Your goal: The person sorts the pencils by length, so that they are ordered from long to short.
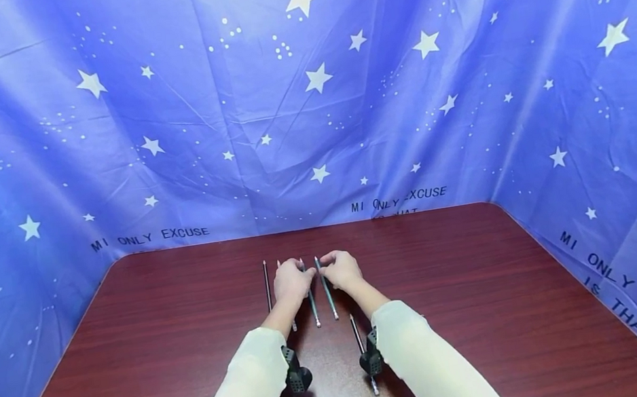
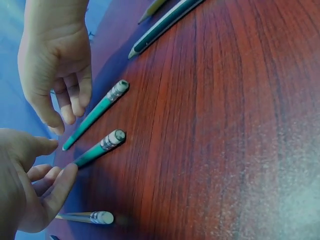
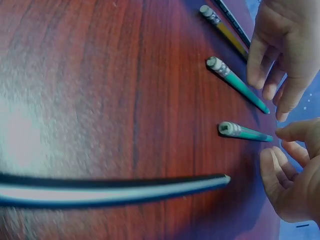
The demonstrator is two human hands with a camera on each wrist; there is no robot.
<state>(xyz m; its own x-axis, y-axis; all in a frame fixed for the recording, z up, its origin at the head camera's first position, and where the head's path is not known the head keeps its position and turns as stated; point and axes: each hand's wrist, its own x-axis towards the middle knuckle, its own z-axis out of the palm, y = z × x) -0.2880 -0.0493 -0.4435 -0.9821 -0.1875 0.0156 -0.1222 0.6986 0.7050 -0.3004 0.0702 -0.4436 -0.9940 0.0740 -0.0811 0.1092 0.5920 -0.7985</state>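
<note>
The left hand (image 1: 292, 281) covers the middle of a yellow pencil (image 2: 82, 216), leaving only its ends in the head view. The same hand crosses the left green pencil (image 1: 313, 305) near its point. The right green pencil (image 1: 329, 296) lies just beside it, its tip close to the right hand (image 1: 342, 270). Both hands have their fingers parted and loosely bent, thumbs away from the rest — whether either touches a green pencil, I cannot tell.

A black pencil (image 1: 356, 330) runs behind the right wrist camera (image 1: 371, 355), its middle hidden. A second yellow pencil (image 2: 151, 9) is cut off by the top of the left wrist view. Left of the left hand lies a dark pencil (image 1: 267, 285), its lower end hard to make out.

The surface (image 1: 182, 280) ends a little beyond the hands, at a straight far edge against the starry curtain (image 1: 254, 98). Red-brown wood stretches wide to either side — a narrow strip separates the two green pencils, which slant slightly.
</note>
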